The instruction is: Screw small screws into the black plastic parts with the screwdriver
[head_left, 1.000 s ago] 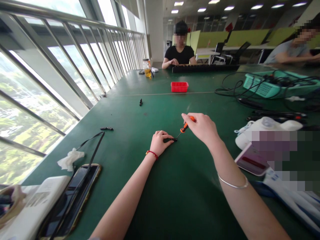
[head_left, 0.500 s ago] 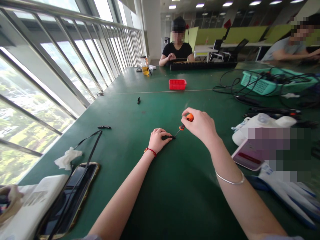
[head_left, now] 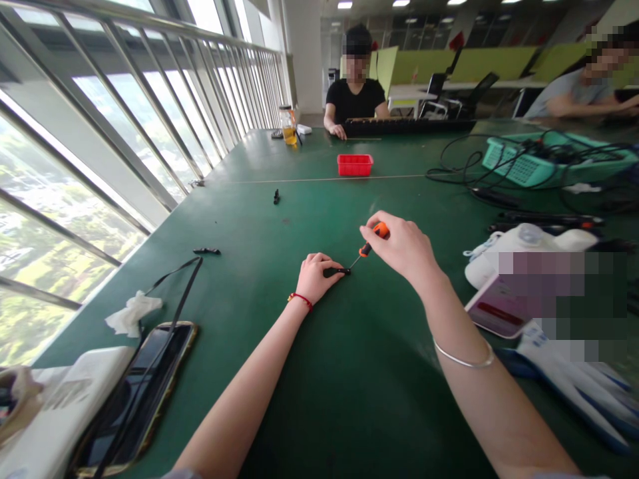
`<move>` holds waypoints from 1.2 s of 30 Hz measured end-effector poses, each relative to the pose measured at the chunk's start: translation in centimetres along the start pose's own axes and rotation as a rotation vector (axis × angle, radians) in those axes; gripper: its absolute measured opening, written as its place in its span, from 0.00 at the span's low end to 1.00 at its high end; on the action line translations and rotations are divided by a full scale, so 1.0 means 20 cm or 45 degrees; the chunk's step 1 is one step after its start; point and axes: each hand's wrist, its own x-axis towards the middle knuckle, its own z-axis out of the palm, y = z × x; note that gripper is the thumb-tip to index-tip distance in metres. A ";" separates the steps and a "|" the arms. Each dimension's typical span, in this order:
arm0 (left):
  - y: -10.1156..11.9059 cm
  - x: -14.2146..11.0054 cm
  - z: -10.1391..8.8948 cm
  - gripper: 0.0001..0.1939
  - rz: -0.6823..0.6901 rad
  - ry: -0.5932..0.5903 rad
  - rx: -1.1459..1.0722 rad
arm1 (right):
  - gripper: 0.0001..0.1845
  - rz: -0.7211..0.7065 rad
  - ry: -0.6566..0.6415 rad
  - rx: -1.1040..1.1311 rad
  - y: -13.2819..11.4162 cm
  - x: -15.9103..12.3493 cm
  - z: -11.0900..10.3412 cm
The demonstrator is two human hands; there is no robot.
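Observation:
My left hand (head_left: 314, 276) is closed on a small black part (head_left: 337, 271) and pins it to the green table (head_left: 299, 372). My right hand (head_left: 402, 246) pinches the orange handle of a small screwdriver (head_left: 372, 239). The screwdriver slants down to the left, and its thin tip meets the right end of the black part. A red string circles my left wrist and a silver bangle my right.
Two more small black parts (head_left: 206, 251) (head_left: 276, 195) lie further out on the left. A red tray (head_left: 355, 164) stands ahead. A phone (head_left: 144, 386), a strap and a crumpled tissue (head_left: 132, 313) lie near left. Gloves, a white item and a cable-filled teal basket (head_left: 549, 163) crowd the right. Two people sit at the far end.
My right hand has turned slightly on the screwdriver handle. The left hand and the black part stay put. The view has shifted a little.

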 end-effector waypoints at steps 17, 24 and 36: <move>0.00 0.00 0.01 0.07 -0.013 0.013 -0.012 | 0.14 -0.135 0.128 0.111 -0.03 0.00 0.05; -0.01 0.00 0.01 0.07 -0.006 0.022 -0.020 | 0.14 -0.206 0.129 0.134 -0.06 -0.01 0.09; -0.01 0.00 0.01 0.07 -0.015 0.016 -0.017 | 0.14 -0.190 0.134 0.090 -0.05 -0.01 0.09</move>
